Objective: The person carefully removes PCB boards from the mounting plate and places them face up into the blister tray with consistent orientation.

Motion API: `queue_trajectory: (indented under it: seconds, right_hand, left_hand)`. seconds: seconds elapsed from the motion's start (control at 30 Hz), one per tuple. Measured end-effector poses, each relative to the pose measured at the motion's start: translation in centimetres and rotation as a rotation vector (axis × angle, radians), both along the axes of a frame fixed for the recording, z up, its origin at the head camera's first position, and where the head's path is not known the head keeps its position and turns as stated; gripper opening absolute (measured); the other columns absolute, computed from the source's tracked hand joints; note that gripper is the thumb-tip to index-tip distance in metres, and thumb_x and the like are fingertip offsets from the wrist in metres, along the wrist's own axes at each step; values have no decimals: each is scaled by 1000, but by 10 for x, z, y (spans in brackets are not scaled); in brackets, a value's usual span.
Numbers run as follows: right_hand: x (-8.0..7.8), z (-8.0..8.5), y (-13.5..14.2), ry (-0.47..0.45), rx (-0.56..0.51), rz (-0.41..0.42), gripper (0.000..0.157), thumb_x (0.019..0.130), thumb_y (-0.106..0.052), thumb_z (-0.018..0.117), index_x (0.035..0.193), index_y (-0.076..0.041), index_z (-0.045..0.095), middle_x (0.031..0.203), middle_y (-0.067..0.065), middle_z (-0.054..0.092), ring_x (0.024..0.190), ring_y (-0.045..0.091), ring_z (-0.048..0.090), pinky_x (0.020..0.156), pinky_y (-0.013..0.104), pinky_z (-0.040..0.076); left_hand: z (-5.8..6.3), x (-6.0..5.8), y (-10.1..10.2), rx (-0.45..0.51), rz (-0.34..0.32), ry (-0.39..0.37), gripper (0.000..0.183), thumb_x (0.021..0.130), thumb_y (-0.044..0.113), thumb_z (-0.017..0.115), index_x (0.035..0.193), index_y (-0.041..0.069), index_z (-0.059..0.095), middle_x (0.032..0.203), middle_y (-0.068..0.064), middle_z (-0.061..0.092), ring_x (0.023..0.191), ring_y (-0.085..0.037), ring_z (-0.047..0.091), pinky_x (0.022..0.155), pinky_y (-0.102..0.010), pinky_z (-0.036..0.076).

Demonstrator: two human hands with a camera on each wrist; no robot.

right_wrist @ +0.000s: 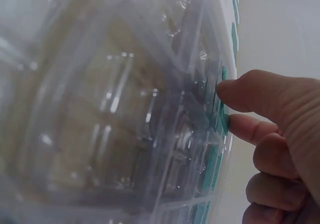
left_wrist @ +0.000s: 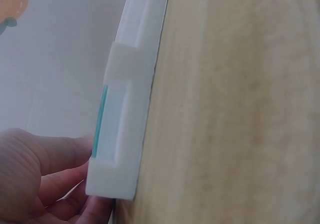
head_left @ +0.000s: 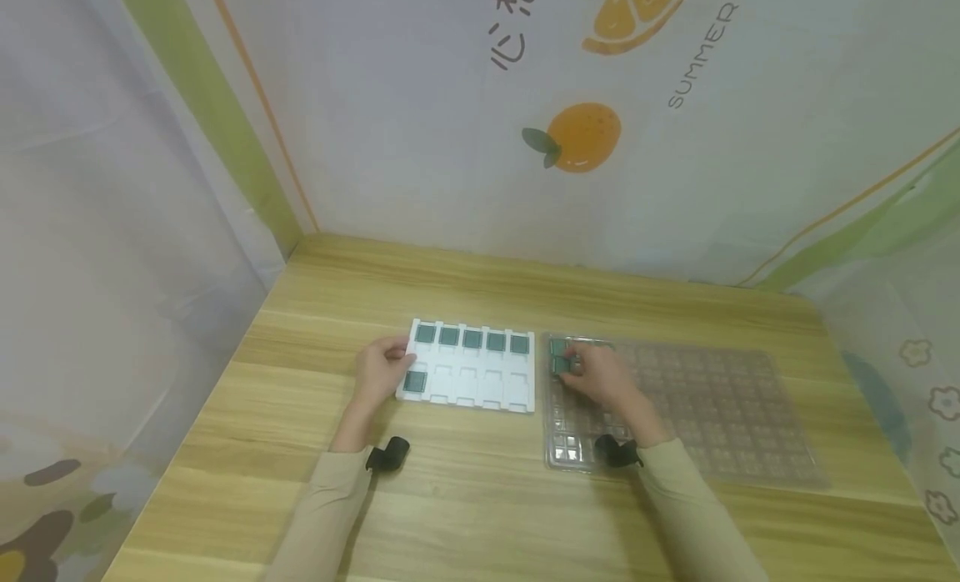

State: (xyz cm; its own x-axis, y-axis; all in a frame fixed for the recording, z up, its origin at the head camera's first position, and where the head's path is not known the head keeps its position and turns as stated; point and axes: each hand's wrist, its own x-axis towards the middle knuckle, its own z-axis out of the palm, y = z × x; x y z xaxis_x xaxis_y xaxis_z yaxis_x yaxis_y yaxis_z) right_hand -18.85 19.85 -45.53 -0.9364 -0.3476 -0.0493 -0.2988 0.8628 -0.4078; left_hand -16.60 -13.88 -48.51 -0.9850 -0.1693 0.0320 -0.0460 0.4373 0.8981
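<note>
My left hand grips the left edge of a white tray. In the left wrist view its thumb lies at the tray's side wall, with the other fingers curled below. Green square chips fill the tray's back row, and one more green chip sits at the front left. Over the clear plastic tray, my right hand pinches a green square chip between thumb and index finger. Behind it lies another green chip; the hand partly hides that corner.
Both trays lie side by side on a wood-grain table, with a narrow gap between them. The clear tray has many small pockets. Black wrist mounts stick out from both sleeves. A printed curtain hangs behind the table.
</note>
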Motion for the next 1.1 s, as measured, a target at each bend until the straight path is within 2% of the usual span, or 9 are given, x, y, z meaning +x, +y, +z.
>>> queue_trajectory:
  seconds: [0.37, 0.53, 0.77, 0.93, 1.1]
  right_hand:
    - [-1, 4, 0, -37, 43, 22, 30, 78, -18, 74, 102, -3, 65, 72, 1, 63, 53, 10, 51, 45, 22, 44]
    - [-1, 4, 1, -21, 54, 43, 29, 78, -17, 74, 102, -3, 65, 80, 4, 66, 59, 10, 54, 48, 21, 45]
    - [-1, 4, 1, -5, 55, 55, 28, 78, -17, 74, 101, -4, 65, 81, 4, 67, 59, 10, 54, 49, 22, 46]
    - [0, 6, -1, 45, 50, 74, 27, 78, -19, 74, 100, -5, 66, 88, 7, 69, 62, 11, 58, 53, 24, 49]
    - [0, 10, -8, 81, 38, 99, 28, 80, -21, 72, 102, -4, 66, 63, -2, 59, 51, 8, 48, 46, 23, 43]
  left_hand:
    - [2, 1, 1, 3, 4, -17, 30, 81, -4, 66, 110, -11, 62, 101, -27, 64, 91, -34, 62, 81, -41, 55]
    - [2, 1, 1, 1, 1, -16, 30, 81, -4, 66, 110, -11, 62, 101, -27, 64, 90, -34, 63, 80, -41, 55]
    - [1, 0, 1, 8, 9, -21, 30, 81, -5, 66, 109, -11, 62, 99, -27, 64, 89, -34, 62, 80, -40, 55]
    - [1, 0, 2, 5, 11, -23, 29, 81, -4, 66, 109, -11, 63, 98, -26, 64, 89, -33, 62, 80, -40, 55]
    - [2, 1, 2, 2, 11, -24, 29, 81, -5, 66, 109, -11, 62, 99, -26, 64, 89, -33, 62, 80, -40, 55]
